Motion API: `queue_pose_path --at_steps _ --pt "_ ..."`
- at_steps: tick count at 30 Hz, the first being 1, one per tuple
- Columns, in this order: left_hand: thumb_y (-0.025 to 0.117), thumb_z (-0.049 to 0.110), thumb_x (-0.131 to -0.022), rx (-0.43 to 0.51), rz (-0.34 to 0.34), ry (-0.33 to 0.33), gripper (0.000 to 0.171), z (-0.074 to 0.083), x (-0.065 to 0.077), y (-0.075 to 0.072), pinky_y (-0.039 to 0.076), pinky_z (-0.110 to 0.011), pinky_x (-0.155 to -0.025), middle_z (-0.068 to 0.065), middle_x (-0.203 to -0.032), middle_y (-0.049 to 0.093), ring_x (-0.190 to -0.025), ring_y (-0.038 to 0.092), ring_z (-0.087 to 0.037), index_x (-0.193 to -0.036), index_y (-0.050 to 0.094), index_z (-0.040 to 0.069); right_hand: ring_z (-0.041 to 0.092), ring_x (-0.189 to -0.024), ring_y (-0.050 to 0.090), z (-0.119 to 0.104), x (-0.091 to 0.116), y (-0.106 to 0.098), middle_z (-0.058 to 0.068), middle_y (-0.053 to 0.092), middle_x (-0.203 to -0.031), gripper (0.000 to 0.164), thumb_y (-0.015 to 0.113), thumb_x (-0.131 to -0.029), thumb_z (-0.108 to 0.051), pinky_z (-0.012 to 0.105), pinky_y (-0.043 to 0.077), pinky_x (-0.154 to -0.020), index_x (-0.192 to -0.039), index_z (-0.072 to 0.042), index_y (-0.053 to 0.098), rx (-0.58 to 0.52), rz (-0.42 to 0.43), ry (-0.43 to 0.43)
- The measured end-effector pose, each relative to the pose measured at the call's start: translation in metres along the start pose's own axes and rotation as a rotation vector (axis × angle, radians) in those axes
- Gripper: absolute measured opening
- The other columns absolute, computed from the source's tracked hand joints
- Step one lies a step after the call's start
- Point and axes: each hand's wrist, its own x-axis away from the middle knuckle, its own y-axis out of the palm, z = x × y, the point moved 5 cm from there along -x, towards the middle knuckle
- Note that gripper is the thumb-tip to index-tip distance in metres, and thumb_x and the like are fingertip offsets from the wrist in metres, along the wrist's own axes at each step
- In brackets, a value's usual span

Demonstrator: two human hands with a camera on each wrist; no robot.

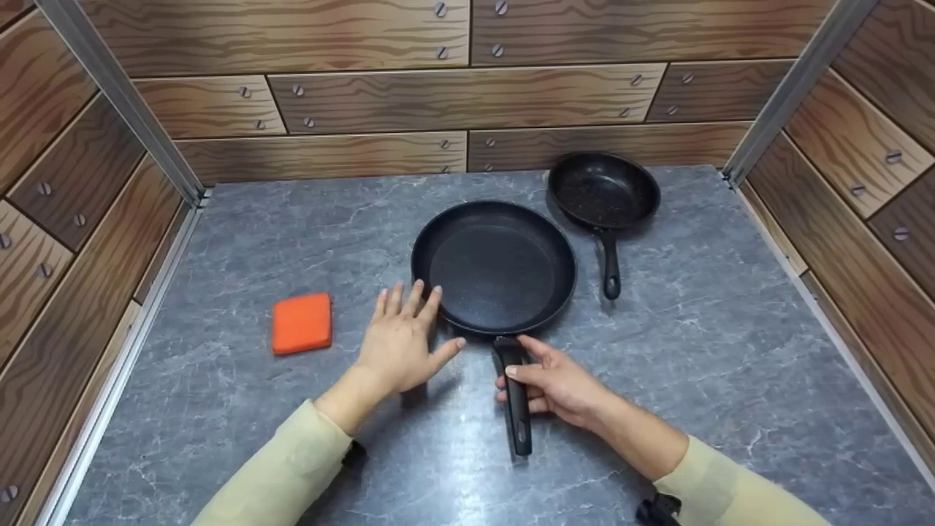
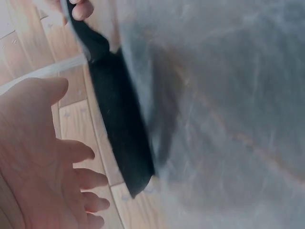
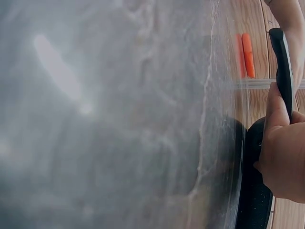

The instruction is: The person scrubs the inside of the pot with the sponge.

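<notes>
A large black frying pan (image 1: 500, 270) faces up in the middle of the table, its handle (image 1: 517, 409) toward me. My right hand (image 1: 559, 383) grips that handle near the pan, thumb on top and fingers beneath; the right wrist view shows the handle (image 3: 282, 67) in its fingers. My left hand (image 1: 400, 343) is spread with straight fingers at the pan's lower left rim, its fingertips overlapping the rim in the head view. In the left wrist view the fingers (image 2: 78, 150) stand apart from the pan's side (image 2: 121, 124), holding nothing.
An orange sponge-like block (image 1: 302, 324) lies on the grey marbled table (image 1: 241, 241) left of my left hand. Behind the large pan to the right stands a smaller black frying pan (image 1: 605, 191), handle toward me. Wood-patterned walls (image 1: 380, 102) with metal corner posts enclose the table.
</notes>
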Motion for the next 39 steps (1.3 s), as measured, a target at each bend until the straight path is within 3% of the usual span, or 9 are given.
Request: queue_pose_path --at_steps 5,12,15,19,23,28,34,39 --pt "0.043 0.077 -0.1 0.064 0.075 -0.014 0.096 -0.023 0.001 -0.019 0.008 -0.06 -0.127 -0.019 -0.17 0.028 -0.156 0.024 -0.048 -0.169 0.028 0.012 0.026 -0.093 0.078 0.0 0.0 0.0 0.015 0.076 -0.106 0.093 0.063 -0.105 -0.008 0.039 0.064 -0.076 -0.169 -0.003 -0.003 -0.003 -0.001 -0.01" --pt "0.049 0.072 -0.101 0.205 0.152 -0.088 0.097 -0.079 0.011 -0.044 0.006 -0.058 -0.127 -0.017 -0.17 0.028 -0.156 0.028 -0.044 -0.169 0.025 0.007 0.026 -0.095 0.078 0.0 0.0 0.0 0.015 0.076 -0.107 0.093 0.063 -0.105 -0.009 0.037 0.064 -0.075 -0.169 -0.004 -0.004 0.01 -0.013 -0.013" --pt "0.055 0.068 -0.101 0.269 0.199 -0.114 0.096 -0.105 0.016 -0.051 0.008 -0.059 -0.127 -0.021 -0.166 0.035 -0.152 0.035 -0.044 -0.166 0.028 0.002 0.026 -0.096 0.078 0.001 0.0 -0.001 0.015 0.076 -0.107 0.093 0.063 -0.105 -0.01 0.036 0.064 -0.075 -0.169 -0.004 -0.005 0.016 -0.016 -0.012" --pt "0.062 0.061 -0.101 0.32 0.241 -0.149 0.092 -0.137 0.023 -0.054 0.019 -0.064 -0.124 -0.03 -0.155 0.046 -0.143 0.044 -0.053 -0.164 0.034 -0.002 0.026 -0.096 0.078 0.001 0.0 -0.001 0.015 0.076 -0.107 0.093 0.063 -0.105 -0.01 0.038 0.064 -0.076 -0.169 -0.004 -0.005 0.014 -0.012 -0.011" --pt "0.062 0.06 -0.101 0.355 0.219 -0.184 0.091 -0.163 0.032 -0.054 0.03 -0.068 -0.118 -0.033 -0.152 0.05 -0.14 0.043 -0.06 -0.165 0.034 0.002 0.027 -0.096 0.078 0.001 0.0 -0.001 0.015 0.076 -0.107 0.093 0.063 -0.105 -0.01 0.039 0.064 -0.078 -0.17 -0.005 -0.004 0.012 -0.009 -0.009" --pt "0.065 0.064 -0.098 0.414 0.168 -0.19 0.095 -0.186 0.039 -0.047 0.036 -0.065 -0.115 -0.029 -0.156 0.048 -0.142 0.046 -0.052 -0.166 0.033 0.006 0.028 -0.096 0.078 0.0 0.0 -0.001 0.015 0.076 -0.107 0.094 0.064 -0.105 -0.01 0.04 0.064 -0.078 -0.17 -0.005 -0.004 0.01 -0.007 -0.009" --pt "0.074 0.057 -0.095 0.466 0.077 -0.143 0.096 -0.206 0.043 -0.033 0.035 -0.063 -0.117 -0.028 -0.159 0.044 -0.144 0.045 -0.049 -0.165 0.035 0.005 0.028 -0.097 0.078 0.0 0.0 -0.001 0.016 0.076 -0.108 0.095 0.064 -0.105 -0.011 0.04 0.064 -0.079 -0.17 -0.006 -0.005 0.014 -0.005 0.0" --pt "0.084 0.05 -0.09 0.523 -0.022 -0.143 0.097 -0.218 0.044 -0.019 0.031 -0.064 -0.119 -0.026 -0.165 0.038 -0.149 0.038 -0.049 -0.164 0.039 0.006 0.028 -0.097 0.078 0.0 0.001 -0.001 0.016 0.075 -0.108 0.095 0.064 -0.105 -0.01 0.041 0.064 -0.08 -0.17 -0.006 -0.005 0.006 -0.007 0.004"
